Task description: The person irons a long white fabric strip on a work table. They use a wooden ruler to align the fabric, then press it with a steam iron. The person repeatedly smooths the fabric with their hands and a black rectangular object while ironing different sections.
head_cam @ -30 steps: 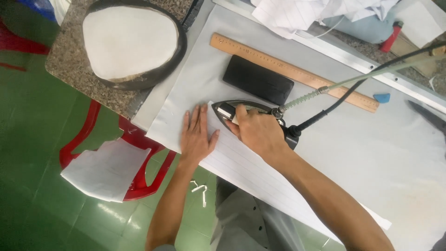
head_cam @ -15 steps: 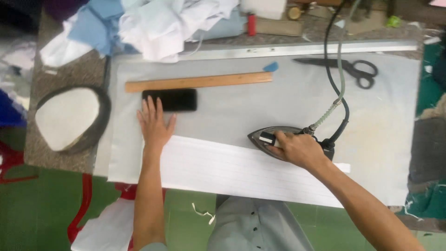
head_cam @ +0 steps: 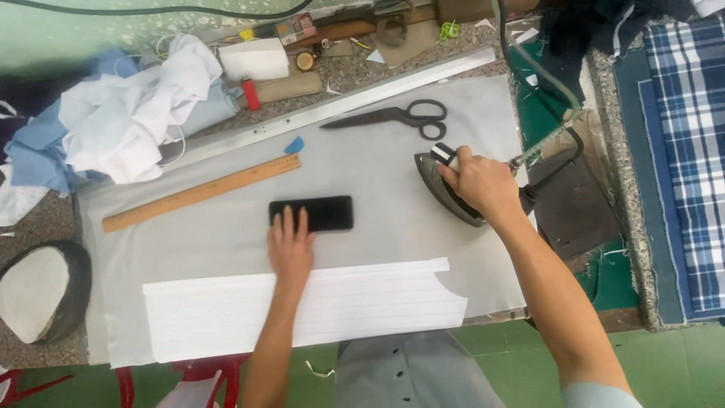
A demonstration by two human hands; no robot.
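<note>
Right hand [head_cam: 483, 185] grips the steam iron [head_cam: 445, 189] near the table's right edge; left hand [head_cam: 291, 245] lies flat, fingertips on the black block [head_cam: 321, 213], striped fabric panel [head_cam: 317, 306] just below, long axis left-right

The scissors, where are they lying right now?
In the head view, the black scissors lie flat at the far side of the grey pressing cloth, just beyond the iron in the right hand.

surface: grey padded table [head_cam: 393, 170] | on it: striped cloth [head_cam: 317, 306], wooden ruler [head_cam: 200, 194], scissors [head_cam: 396, 117], iron [head_cam: 445, 189]
</note>
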